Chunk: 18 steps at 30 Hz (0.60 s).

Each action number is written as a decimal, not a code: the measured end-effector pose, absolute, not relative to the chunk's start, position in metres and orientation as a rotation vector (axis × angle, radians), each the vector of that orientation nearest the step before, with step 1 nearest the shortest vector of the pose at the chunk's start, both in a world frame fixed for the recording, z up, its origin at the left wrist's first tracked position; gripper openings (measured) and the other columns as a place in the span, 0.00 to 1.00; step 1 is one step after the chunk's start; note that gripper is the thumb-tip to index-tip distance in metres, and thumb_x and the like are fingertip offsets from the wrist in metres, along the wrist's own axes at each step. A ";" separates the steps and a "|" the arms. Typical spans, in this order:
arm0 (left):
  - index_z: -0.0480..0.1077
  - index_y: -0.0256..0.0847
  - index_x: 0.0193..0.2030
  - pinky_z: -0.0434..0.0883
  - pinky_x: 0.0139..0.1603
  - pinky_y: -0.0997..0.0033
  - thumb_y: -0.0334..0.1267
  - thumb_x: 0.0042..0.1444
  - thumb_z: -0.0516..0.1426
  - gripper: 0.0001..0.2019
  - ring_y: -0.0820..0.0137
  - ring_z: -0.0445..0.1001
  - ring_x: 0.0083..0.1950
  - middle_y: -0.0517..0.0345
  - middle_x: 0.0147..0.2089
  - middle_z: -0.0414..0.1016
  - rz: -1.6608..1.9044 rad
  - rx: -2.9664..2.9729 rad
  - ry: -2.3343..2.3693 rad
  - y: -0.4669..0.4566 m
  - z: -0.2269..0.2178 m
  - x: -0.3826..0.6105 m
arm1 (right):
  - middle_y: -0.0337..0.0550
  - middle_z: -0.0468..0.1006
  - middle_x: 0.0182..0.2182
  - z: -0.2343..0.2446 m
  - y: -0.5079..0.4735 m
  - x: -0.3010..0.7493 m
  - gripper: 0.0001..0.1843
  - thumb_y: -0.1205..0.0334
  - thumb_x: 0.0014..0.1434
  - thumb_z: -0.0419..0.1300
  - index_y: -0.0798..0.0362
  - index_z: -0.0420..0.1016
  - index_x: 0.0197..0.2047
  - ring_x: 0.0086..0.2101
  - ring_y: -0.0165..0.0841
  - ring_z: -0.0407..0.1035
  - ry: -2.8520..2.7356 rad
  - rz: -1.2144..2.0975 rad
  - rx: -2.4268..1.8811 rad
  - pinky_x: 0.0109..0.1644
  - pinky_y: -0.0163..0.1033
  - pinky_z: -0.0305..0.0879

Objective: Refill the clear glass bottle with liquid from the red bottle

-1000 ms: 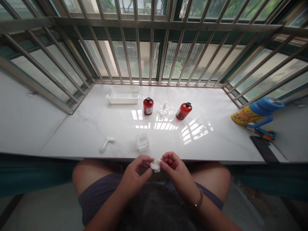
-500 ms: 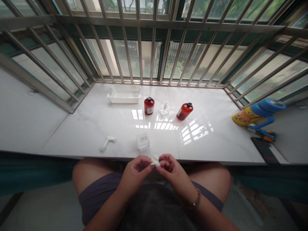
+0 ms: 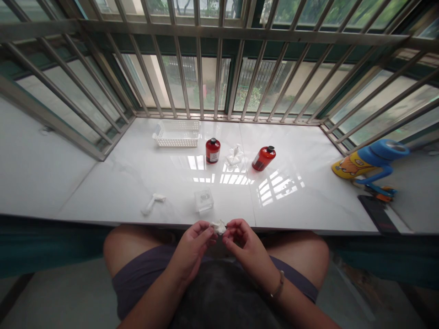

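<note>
A small crumpled white tissue (image 3: 218, 226) is held over my lap, just in front of the counter's edge. My left hand (image 3: 195, 244) pinches its left side between thumb and fingers. Curled fingers of my right hand (image 3: 246, 242) meet its right edge, thumb below; what exactly they grip there is too small to see. Just beyond the hands stands a small clear square container (image 3: 204, 201) with something inside that I cannot make out. To its left lies a twisted white tissue piece (image 3: 153, 204).
Two red bottles with black caps, one upright (image 3: 213, 151) and one appearing tilted (image 3: 263, 158), flank another crumpled white tissue (image 3: 235, 156). A white perforated basket (image 3: 176, 140) stands behind. At right are a yellow-blue bottle (image 3: 368, 160) and a black phone (image 3: 377, 214). Window bars (image 3: 219, 68) enclose the counter.
The tissue has shifted slightly left and turned in my fingers. My left thumb has moved up onto it, and my right thumb and fingers have spread a little.
</note>
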<state>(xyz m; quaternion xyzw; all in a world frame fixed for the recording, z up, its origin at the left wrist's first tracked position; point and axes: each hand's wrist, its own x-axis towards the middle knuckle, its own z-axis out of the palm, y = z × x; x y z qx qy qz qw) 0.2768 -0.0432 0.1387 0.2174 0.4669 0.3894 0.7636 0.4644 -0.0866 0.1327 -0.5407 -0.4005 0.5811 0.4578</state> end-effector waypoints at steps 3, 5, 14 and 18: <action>0.81 0.39 0.40 0.73 0.46 0.69 0.50 0.49 0.78 0.21 0.68 0.77 0.40 0.55 0.39 0.83 0.859 0.600 1.066 -0.042 0.133 0.276 | 0.44 0.81 0.49 0.134 -0.088 0.467 0.20 0.42 0.69 0.68 0.45 0.74 0.54 0.48 0.40 0.75 -1.033 1.373 -1.384 0.56 0.46 0.71; 0.82 0.39 0.40 0.73 0.46 0.70 0.51 0.52 0.77 0.19 0.68 0.77 0.40 0.55 0.39 0.84 0.850 0.712 1.081 -0.042 0.130 0.274 | 0.45 0.80 0.51 0.132 -0.089 0.468 0.20 0.40 0.71 0.65 0.45 0.74 0.56 0.50 0.41 0.75 -1.002 1.377 -1.390 0.59 0.47 0.70; 0.82 0.39 0.40 0.74 0.49 0.69 0.51 0.53 0.76 0.19 0.67 0.78 0.42 0.55 0.40 0.84 0.858 0.687 1.059 -0.043 0.130 0.278 | 0.41 0.81 0.41 0.113 -0.086 0.463 0.27 0.41 0.62 0.75 0.46 0.72 0.54 0.44 0.39 0.76 -0.856 1.454 -1.331 0.52 0.44 0.70; 0.81 0.38 0.39 0.76 0.51 0.66 0.50 0.50 0.78 0.20 0.67 0.79 0.41 0.53 0.40 0.84 0.843 0.462 0.979 -0.044 0.130 0.282 | 0.42 0.82 0.42 0.116 -0.086 0.462 0.24 0.43 0.62 0.75 0.47 0.73 0.52 0.43 0.39 0.75 -0.912 1.478 -1.324 0.51 0.44 0.70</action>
